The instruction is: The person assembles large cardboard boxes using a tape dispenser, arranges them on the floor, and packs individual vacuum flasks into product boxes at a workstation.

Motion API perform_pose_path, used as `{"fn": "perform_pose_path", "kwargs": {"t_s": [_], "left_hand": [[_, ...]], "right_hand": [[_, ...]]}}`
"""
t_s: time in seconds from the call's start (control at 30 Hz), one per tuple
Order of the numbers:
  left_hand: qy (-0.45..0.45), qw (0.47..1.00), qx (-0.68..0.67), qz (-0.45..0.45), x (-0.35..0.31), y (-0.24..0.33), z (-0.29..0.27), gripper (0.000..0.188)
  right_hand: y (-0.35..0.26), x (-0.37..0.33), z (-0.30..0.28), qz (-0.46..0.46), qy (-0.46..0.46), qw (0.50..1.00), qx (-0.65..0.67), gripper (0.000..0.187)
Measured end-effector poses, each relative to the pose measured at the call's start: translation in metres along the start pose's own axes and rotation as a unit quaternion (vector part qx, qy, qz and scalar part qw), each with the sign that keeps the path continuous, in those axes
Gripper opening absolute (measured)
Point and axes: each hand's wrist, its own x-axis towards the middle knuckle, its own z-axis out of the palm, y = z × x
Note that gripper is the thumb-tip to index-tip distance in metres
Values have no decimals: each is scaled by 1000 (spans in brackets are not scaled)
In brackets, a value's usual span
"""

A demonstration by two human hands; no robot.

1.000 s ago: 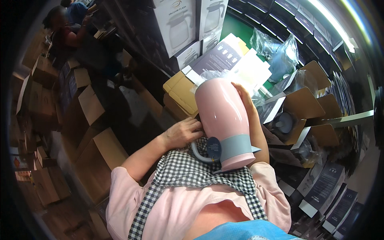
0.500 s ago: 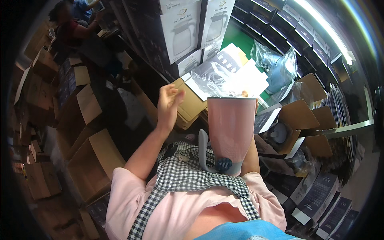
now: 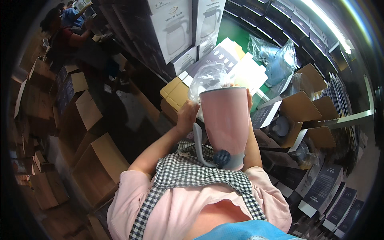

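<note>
A pink vacuum flask (image 3: 225, 120) with a grey handle and a dark round tag stands in front of my chest, its wide end away from me. My right hand (image 3: 249, 101) holds it from the far right side; most of that hand is hidden behind the flask. Left of the flask, my left hand (image 3: 188, 115) is closed on the near edge of a clear plastic bag (image 3: 206, 78). The bag lies partly behind the flask, over flat printed cartons (image 3: 229, 56).
Tall stacked flask boxes (image 3: 173, 34) rise at the far left of the work surface. Bagged bluish items (image 3: 276, 60) lie behind to the right, near open cartons (image 3: 296, 112). An empty brown carton (image 3: 100, 164) stands at left. Another person (image 3: 70, 38) works at far left.
My left hand has moved forward and right from the open air and closed on the plastic bag, which is now lifted up. The flask has shifted slightly left and away.
</note>
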Motion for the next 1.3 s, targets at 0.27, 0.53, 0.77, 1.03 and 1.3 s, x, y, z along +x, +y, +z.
{"fn": "perform_pose_path", "kwargs": {"t_s": [0.27,0.53,0.77,1.03,1.3], "left_hand": [[-274,880,-320,-220,4,74,-78,26],[-306,883,-246,-256,-9,54,-79,25],[-122,976,-149,-105,-7,33,-29,11],[-180,926,-259,-207,-5,-15,-30,10],[-180,964,-112,-158,12,-46,-33,3]], "right_hand": [[12,-11,20,144,63,986,63,79],[30,-8,-10,103,239,950,-171,37],[21,-3,-28,-9,351,878,-325,23],[20,-6,-63,25,278,766,-580,12],[20,4,-77,-42,217,673,-706,11]]}}
